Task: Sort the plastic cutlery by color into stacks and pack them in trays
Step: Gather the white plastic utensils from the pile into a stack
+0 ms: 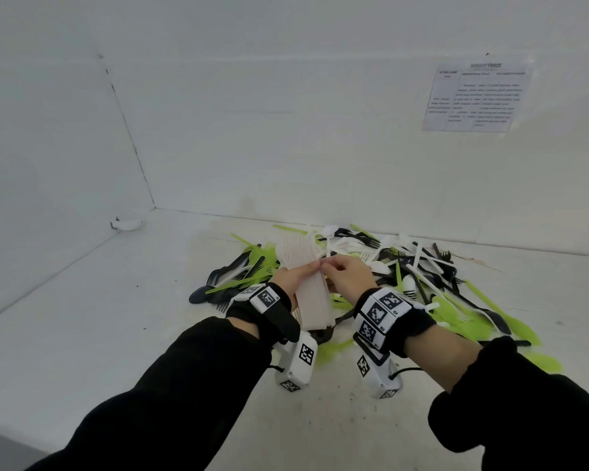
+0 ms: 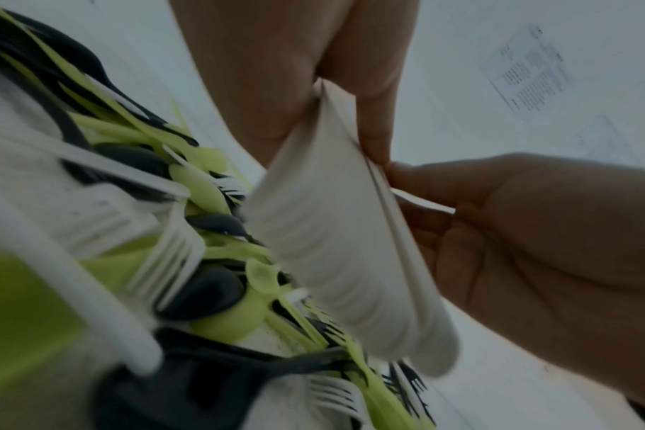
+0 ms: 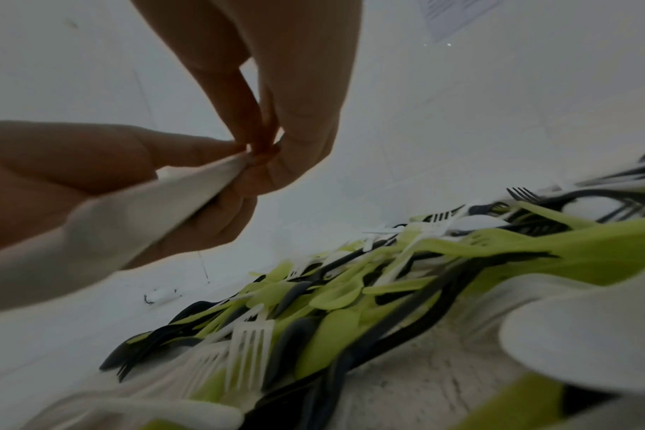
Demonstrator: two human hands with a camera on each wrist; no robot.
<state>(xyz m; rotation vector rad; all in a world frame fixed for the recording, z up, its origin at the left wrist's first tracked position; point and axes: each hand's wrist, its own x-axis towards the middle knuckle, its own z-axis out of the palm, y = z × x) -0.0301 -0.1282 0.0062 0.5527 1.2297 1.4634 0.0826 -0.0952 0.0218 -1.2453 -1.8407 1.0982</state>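
Observation:
A stack of white paper trays (image 1: 308, 283) stands on edge over the pile. My left hand (image 1: 300, 275) grips it from the left, fingers curled round its top edge. My right hand (image 1: 337, 270) pinches the top rim of the outermost tray. In the left wrist view my left hand's fingers (image 2: 372, 128) clamp the trays (image 2: 343, 247) while the right hand (image 2: 534, 232) pulls at one rim. In the right wrist view the pinch (image 3: 262, 151) sits on the stack's corner (image 3: 136, 215). Mixed green, black and white plastic cutlery (image 1: 422, 270) lies heaped underneath and to the right.
White walls close the table at the back and left, meeting in a corner. A printed sheet (image 1: 473, 96) hangs on the back wall. A small white object (image 1: 126, 224) lies by the left wall. The white tabletop (image 1: 133, 317) stretches left of the pile.

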